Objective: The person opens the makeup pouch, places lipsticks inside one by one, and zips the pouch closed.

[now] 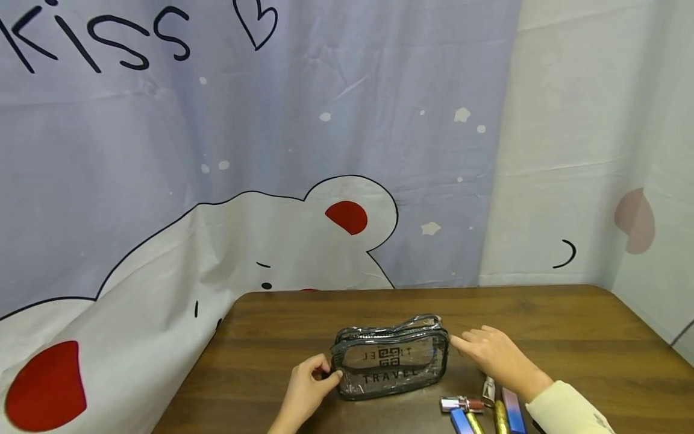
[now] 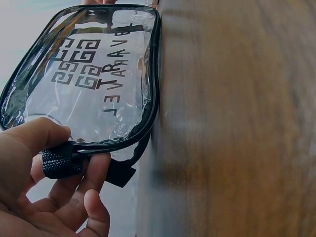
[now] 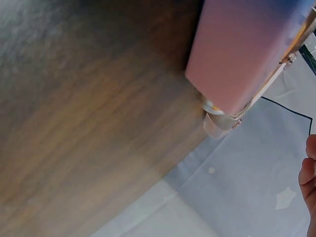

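A clear pouch [image 1: 390, 361] with black piping and the word TRAVEL stands upright on the table. At its left end my left hand [image 1: 310, 386] pinches the edge. In the left wrist view the thumb lies on the clear side and the fingers are curled underneath, by a black fabric tab [image 2: 61, 162]. My right hand [image 1: 499, 357] is at the upper right end of the pouch, its fingers curled and their tips against that end. Which part of the end they grip is hidden. In the right wrist view only some fingers [image 3: 308, 173] show at the edge.
In front of the right forearm lie a pink-and-blue box [image 1: 513, 411], a gold tube [image 1: 501, 417], a silver-and-red tube [image 1: 461, 404], a blue box [image 1: 461, 421] and a silver tube [image 1: 488, 390]. A printed curtain [image 1: 423, 150] hangs behind the wooden table [image 1: 271, 337].
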Demonstrator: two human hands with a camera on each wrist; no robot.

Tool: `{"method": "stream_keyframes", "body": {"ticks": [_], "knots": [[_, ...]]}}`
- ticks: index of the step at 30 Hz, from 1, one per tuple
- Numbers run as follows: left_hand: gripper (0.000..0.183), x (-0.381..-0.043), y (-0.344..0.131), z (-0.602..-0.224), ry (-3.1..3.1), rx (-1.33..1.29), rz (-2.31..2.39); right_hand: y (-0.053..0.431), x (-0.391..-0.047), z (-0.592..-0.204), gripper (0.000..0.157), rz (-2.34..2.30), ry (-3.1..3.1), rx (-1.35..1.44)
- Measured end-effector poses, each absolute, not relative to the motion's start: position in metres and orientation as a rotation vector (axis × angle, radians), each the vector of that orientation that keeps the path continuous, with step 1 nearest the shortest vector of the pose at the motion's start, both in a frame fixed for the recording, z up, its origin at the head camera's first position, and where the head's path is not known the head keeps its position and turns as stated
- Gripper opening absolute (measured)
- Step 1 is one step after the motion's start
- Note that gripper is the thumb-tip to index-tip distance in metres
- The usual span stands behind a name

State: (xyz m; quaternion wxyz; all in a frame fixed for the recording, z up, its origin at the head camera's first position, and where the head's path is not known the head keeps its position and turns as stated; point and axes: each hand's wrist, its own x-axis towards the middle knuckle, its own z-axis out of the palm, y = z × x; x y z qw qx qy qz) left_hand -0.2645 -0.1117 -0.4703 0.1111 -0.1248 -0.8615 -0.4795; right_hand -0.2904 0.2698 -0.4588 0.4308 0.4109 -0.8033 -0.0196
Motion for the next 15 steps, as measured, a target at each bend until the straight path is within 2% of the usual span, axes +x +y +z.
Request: {"method": "stream_keyframes", "body": {"ticks": [4,11,15], "knots": [[0.027,-0.2643,-0.1117,-0.4692,-2.532,-0.355,-1.42,0.27,-0.2917,-0.4597,0.046,-0.012,-2.015,1.016],[0.027,-0.2642,-0.1122,-0.4713,-2.54,-0.352,-1.436,0.2713,-0.2906,-0.4613,0.025,0.149,-2.063,0.986],[0.027,-0.265,-0.1123,-0.4727,-2.541,-0.351,-1.43,0.2703,-0.2892,-0.4612,0.02,0.219,-2.088,0.973]]}}
